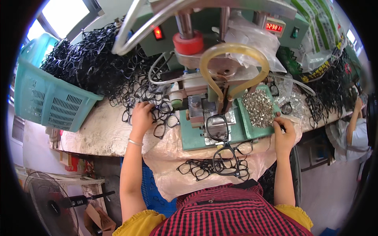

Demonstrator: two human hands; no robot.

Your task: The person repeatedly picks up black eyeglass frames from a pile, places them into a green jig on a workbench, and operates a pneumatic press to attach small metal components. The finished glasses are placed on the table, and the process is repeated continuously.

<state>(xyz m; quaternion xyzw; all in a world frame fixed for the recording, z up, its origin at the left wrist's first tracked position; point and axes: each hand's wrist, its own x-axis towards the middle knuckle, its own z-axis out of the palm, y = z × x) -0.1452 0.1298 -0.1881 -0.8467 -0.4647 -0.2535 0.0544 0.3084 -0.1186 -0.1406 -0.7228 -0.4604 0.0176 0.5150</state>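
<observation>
My left hand (142,118) rests on a loose group of black eyeglass frames (160,129) left of the press, its fingers curled onto one of them. My right hand (285,129) is at the right edge of a green tray (247,125) heaped with small shiny metal pieces (258,108). Its thumb and fingertips are bent together; anything between them is too small to make out. At the press's work spot, a black eyeglass frame (217,128) stands on end below a yellowish looped tube (235,49). Several more frames (197,170) lie on the sheet before me.
A big pile of black frames (90,67) fills the back left beside a turquoise basket (55,96). Plastic bags (256,39) and more frames (325,98) lie at right. A fan (51,202) stands lower left; another person's arm (353,122) shows far right.
</observation>
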